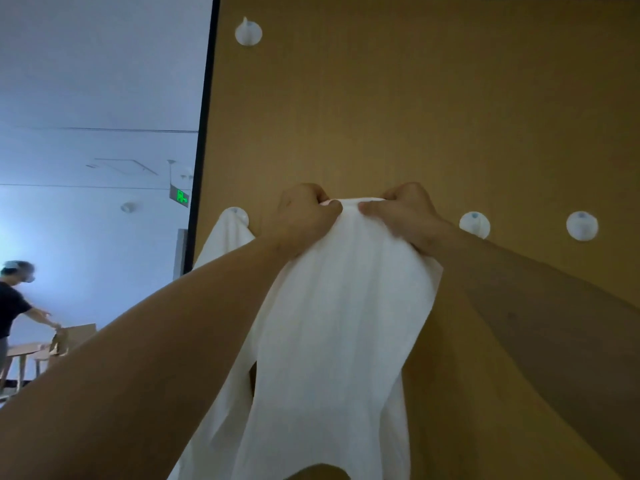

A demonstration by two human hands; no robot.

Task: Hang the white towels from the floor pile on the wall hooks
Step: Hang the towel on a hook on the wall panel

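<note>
Second towel going up

The towel (339, 289) is held against the wall (415, 98), top edge pinched by left hand (304, 216) and right hand (408, 216) fingers; another towel (225, 233) already hangs alongside; three hooks (474, 225) remain bare.

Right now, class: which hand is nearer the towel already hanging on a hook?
Left. The left hand is just beside the hung towel; the right hand is farther off.

Wall panel (415, 98): tan wood grain, black left edge.
Hooks: one high (248, 32), two bare at right (474, 224) (581, 225).
Left hook (239, 215): carries a hung white towel (225, 237).
</note>
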